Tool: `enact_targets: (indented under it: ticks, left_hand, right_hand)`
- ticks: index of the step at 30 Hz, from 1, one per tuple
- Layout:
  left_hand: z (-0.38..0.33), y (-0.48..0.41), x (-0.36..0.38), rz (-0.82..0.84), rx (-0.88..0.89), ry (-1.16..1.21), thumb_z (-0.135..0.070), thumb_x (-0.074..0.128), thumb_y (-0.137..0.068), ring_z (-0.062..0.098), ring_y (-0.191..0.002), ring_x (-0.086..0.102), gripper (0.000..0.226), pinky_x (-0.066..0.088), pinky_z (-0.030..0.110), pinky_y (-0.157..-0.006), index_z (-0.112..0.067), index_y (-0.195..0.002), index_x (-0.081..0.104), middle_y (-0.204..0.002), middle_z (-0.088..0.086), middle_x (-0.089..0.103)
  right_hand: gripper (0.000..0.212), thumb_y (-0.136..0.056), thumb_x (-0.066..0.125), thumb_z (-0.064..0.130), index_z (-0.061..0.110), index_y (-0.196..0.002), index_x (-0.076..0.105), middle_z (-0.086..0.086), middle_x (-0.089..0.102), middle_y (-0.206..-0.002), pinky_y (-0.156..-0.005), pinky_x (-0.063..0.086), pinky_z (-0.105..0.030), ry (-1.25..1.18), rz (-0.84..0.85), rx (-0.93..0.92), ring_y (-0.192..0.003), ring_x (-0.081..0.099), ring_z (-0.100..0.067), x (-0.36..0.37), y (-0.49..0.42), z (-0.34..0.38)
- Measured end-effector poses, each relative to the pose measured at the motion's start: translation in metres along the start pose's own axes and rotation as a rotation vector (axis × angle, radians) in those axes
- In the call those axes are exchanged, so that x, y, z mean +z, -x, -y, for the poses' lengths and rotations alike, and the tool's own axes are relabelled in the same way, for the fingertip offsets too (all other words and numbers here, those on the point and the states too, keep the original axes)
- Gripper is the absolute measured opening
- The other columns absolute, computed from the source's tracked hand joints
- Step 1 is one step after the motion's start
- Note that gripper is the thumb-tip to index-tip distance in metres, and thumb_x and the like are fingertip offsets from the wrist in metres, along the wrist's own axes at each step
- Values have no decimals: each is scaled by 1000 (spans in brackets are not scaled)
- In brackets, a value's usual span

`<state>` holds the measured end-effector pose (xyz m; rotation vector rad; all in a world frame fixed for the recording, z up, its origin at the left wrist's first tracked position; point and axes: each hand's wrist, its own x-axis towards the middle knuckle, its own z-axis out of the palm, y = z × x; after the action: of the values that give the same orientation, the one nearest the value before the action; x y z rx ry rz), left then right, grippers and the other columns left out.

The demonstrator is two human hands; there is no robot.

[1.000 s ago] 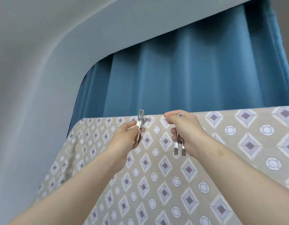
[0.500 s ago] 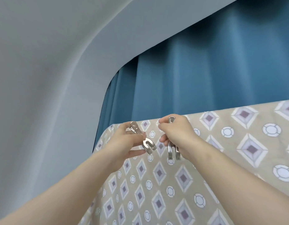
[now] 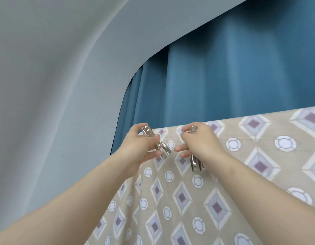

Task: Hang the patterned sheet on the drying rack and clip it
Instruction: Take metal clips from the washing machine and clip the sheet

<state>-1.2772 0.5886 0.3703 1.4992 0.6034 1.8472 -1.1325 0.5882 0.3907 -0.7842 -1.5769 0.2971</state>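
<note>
Along the sheet's [image 3: 223, 191] top fold, draped before the curtain [image 3: 223, 76], our left hand [image 3: 140, 147] has its fingers clamped on one clip [image 3: 155, 142], our right hand [image 3: 200, 147] on others [image 3: 195, 163]. We should squeeze the left clip wide and seat it squarely over the fold. Since a second ago it has tipped downward near the sheet's corner.

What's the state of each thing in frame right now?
sheet: draped over its top edge, no clip on it yet
left hand: shut on one metal clip, tilted, off the sheet edge
right hand: shut on a bunch of clips, hanging down
curtain: drawn shut behind
</note>
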Motion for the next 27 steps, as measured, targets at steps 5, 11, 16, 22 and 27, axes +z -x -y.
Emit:
enact_targets:
  ticks: [5,11,16,22,27]
  left_hand:
    - [16,-45,-39,85,13,128,-6,61,-89,26,-82,65,41,58,34,-77,-17,-124,43,-91,9,60]
    - [20,-95,-77,222,32,187,-15,60,-89,23,-82,66,36,57,34,-81,-11,-122,45,-94,11,62]
    - [19,-123,-83,288,80,182,-11,67,-84,13,-83,65,41,56,20,-78,-1,-121,51,-101,9,63]
    - [16,-140,-73,338,134,240,-8,68,-82,10,-83,67,42,55,23,-82,-6,-120,50,-93,1,65]
    - [19,-146,-59,348,88,392,-8,66,-84,19,-94,66,42,56,28,-83,-1,-122,50,-95,6,61]
  right_hand:
    - [21,-89,41,4,15,-99,55,3,58,-81,-53,54,-27,96,-108,-26,-58,67,-17,45,-26,-9]
    - [20,-92,42,10,19,-104,55,-2,60,-99,-58,53,-30,363,-210,-133,-48,64,-9,89,-58,-10]
    - [25,-88,37,8,17,-100,56,-6,61,-73,-48,44,-22,606,-250,-53,-26,49,-6,91,-76,-7]
    - [19,-93,51,27,13,-94,63,-7,54,-56,-48,42,-23,515,-95,60,-37,54,-17,85,-84,-2]
    - [19,-91,54,40,24,-89,64,-5,51,-51,-53,43,-29,550,53,45,-40,50,-19,76,-80,1]
